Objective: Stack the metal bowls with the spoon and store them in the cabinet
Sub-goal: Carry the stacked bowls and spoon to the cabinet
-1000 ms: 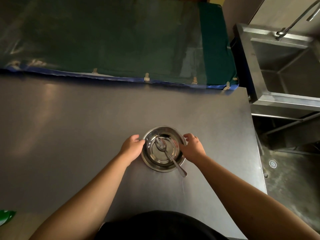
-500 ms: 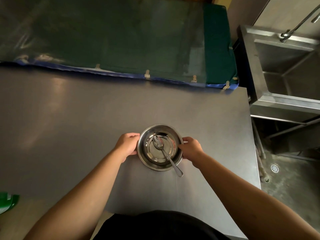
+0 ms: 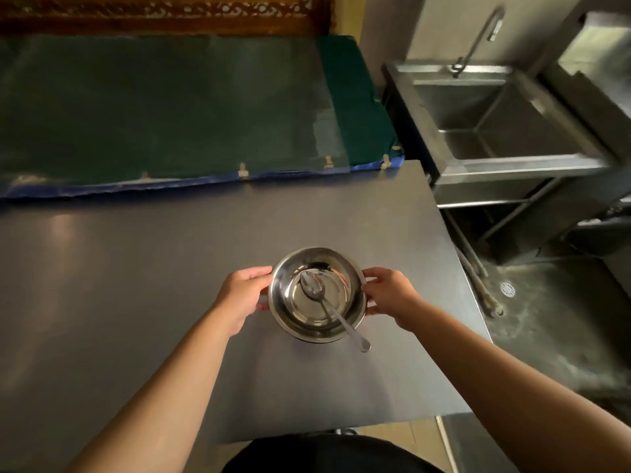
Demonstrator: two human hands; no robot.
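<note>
Shiny metal bowls (image 3: 285, 303), nested one inside another, are held over the right half of the steel table (image 3: 136, 285). A metal spoon (image 3: 329, 307) lies inside the top bowl, its handle sticking out over the near right rim. My left hand (image 3: 244, 295) grips the left rim and my right hand (image 3: 387, 295) grips the right rim. How many bowls are in the stack cannot be told. No cabinet is in view.
A green mat with a blue edge (image 3: 170, 107) covers the surface beyond the table. A steel sink (image 3: 505, 121) with a tap stands to the right. A floor drain (image 3: 507, 289) lies below the table's right edge.
Both hands have closed on the bowl rims and the stack looks raised slightly off the table. The view has tilted up, showing more of the mat and the sink.
</note>
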